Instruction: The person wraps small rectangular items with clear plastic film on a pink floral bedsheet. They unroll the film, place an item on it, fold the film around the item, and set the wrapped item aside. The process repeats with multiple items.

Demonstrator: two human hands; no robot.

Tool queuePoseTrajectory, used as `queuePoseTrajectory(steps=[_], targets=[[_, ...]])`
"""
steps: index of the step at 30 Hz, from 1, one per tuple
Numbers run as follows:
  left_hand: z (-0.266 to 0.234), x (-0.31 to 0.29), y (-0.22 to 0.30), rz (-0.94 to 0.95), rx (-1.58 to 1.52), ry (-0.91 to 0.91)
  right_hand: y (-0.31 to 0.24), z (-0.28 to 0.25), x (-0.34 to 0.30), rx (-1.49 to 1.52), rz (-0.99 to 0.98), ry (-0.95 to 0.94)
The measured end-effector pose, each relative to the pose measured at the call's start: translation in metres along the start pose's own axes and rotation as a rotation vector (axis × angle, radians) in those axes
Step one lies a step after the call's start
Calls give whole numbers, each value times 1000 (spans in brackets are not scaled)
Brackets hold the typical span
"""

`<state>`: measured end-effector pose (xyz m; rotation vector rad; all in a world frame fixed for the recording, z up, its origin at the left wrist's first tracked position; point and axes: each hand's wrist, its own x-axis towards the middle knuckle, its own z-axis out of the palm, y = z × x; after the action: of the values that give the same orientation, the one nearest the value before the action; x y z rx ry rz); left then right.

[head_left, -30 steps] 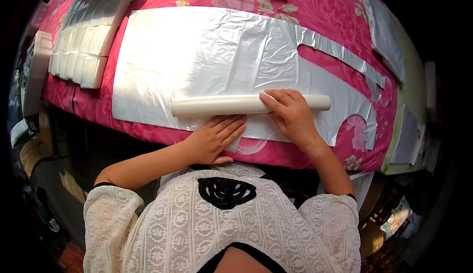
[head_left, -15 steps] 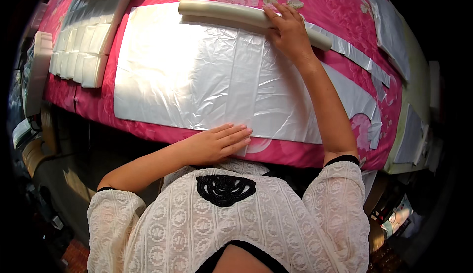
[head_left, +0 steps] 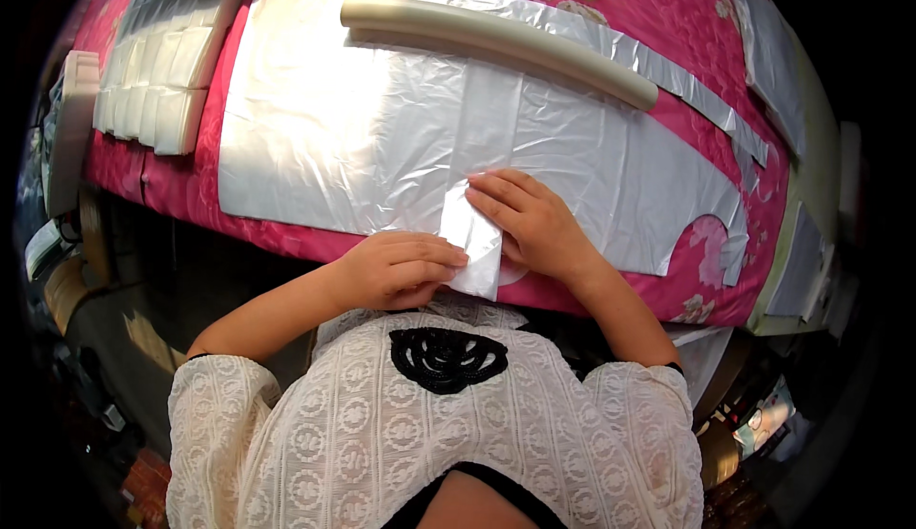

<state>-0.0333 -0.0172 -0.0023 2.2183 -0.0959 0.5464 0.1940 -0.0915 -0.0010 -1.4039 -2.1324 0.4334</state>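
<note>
The left hand (head_left: 396, 267) and the right hand (head_left: 530, 224) are both at the near edge of a big silver plastic sheet (head_left: 382, 128), which lies flat on a pink flowered tablecloth (head_left: 668, 14). Between the two hands a small flap (head_left: 474, 243) of the sheet is folded up. The left hand is half curled and pinches the flap at its left side. The right hand lies flatter, with its fingers pressed on the flap from the right.

At the far side of the sheet lies a long cream roll (head_left: 496, 38), well apart from the hands. A narrow silver strip (head_left: 706, 100) runs beside it toward the right. On the left end of the table is a stack of white folded pieces (head_left: 157, 85). Nothing covers the hands; only the person's white lace blouse (head_left: 439, 434) fills the lower part of the view.
</note>
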Motion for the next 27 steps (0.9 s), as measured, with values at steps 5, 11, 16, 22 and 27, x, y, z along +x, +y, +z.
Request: queuePoseTrajectory(steps=[5, 11, 16, 22, 27], targets=[[-9, 23, -9, -123, 297, -5, 1, 9, -2, 31, 76, 148], [-8, 34, -26, -255, 397, -11, -2, 0, -2, 24, 203, 183], [-8, 45, -25, -638, -4, 215, 9, -5, 11, 359, 679, 214], [2, 50, -22, -407, 421, 148, 21, -22, 35, 545, 1003, -24], [23, 45, -25, -528, 574, -145, 18, -26, 37, 492, 1021, -110]])
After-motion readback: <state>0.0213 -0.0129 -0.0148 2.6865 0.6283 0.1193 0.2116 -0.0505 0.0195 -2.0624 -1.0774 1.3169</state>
